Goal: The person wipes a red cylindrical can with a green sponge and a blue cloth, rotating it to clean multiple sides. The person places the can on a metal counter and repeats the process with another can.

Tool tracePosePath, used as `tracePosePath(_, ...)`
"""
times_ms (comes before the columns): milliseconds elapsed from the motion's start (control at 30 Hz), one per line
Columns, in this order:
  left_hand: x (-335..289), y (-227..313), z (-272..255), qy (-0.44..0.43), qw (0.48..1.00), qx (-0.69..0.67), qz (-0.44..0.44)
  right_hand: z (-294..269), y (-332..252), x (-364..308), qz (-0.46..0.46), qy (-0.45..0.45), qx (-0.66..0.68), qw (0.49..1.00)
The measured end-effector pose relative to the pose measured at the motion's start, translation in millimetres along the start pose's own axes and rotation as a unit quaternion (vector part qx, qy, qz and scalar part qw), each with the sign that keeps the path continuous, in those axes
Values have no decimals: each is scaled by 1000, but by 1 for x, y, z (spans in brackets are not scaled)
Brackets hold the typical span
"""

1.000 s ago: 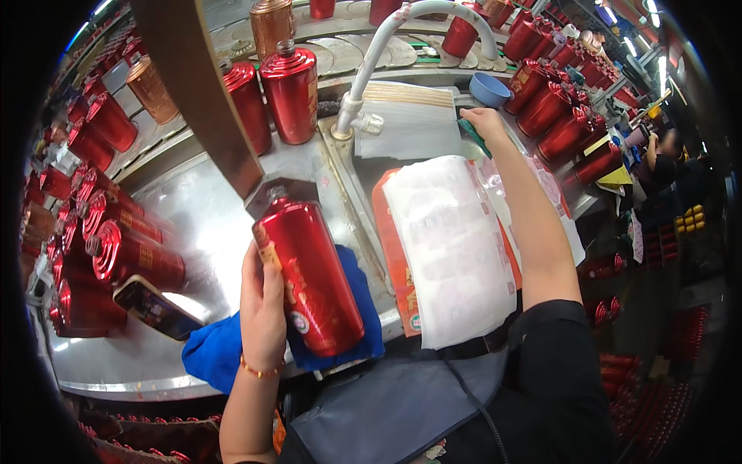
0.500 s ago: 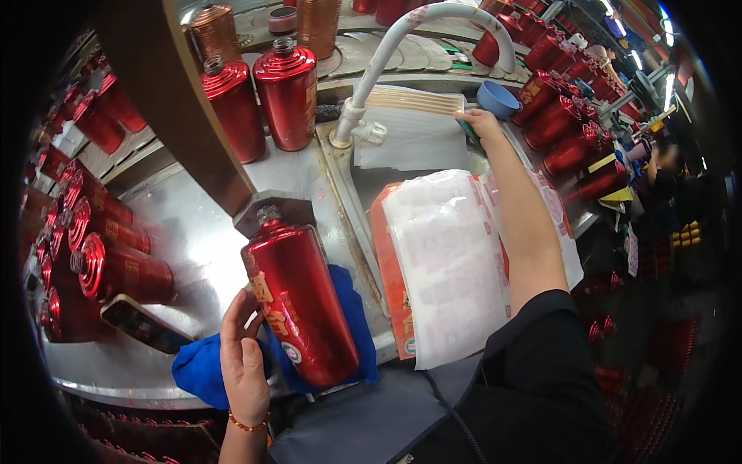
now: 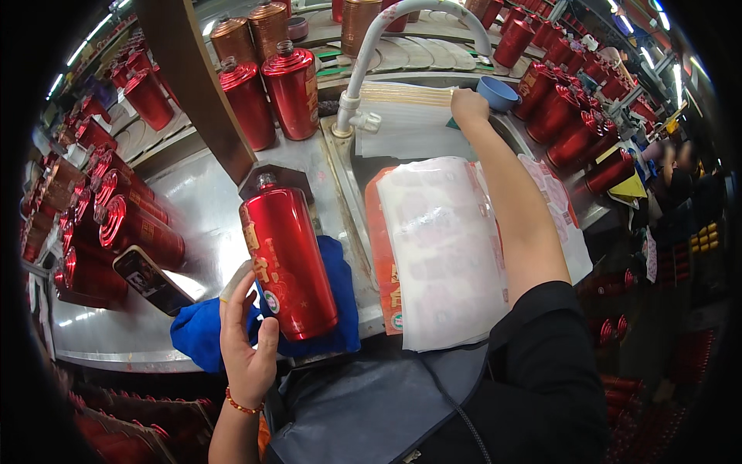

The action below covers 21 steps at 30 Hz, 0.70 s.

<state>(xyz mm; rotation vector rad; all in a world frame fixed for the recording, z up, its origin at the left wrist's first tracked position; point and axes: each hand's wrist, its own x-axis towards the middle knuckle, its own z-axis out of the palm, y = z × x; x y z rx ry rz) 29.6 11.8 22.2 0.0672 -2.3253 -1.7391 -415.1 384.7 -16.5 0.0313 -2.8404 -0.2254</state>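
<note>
- The left hand (image 3: 246, 340) is half open, palm and fingers laid against the lower left side of a red bottle (image 3: 287, 259), steadying it rather than gripping round it; the thumb rests by the bottle's base.
- The red bottle lies tilted on a blue cloth (image 3: 209, 332) at the near edge of the steel counter (image 3: 193, 209), its base toward the person and its small capped neck pointing away.
- It is a glossy, metallic-red cylinder with gold markings and a small round seal low on its side.
- To its left a dark phone (image 3: 151, 280) lies flat on the counter, with a bare steel stretch between them.
- To its right, just beside, lies a stack of label sheets (image 3: 444, 251) under a translucent film.
- The right hand (image 3: 468, 104) reaches far out, fingers closed on the rim of a blue cup (image 3: 498, 91) beside the curved tap (image 3: 371, 46).
- More red bottles (image 3: 116, 224) crowd the counter's left and back edges.
</note>
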Motion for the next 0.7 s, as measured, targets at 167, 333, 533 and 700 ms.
tracePosePath(167,1,6,-4,6,993,109,34,-17,-7,-3,-27,-11,-44,999)
tracePosePath(333,8,3,-10,28,987,142,69,-23,7,-5,-58,34,-30,997)
tracePosePath(533,8,12,-22,145,968,120,169,-116,-20,-62,-202,59,223,952)
tracePosePath(700,13,68,-23,5,952,145,270,-234,-67,-180,-434,-13,376,819)
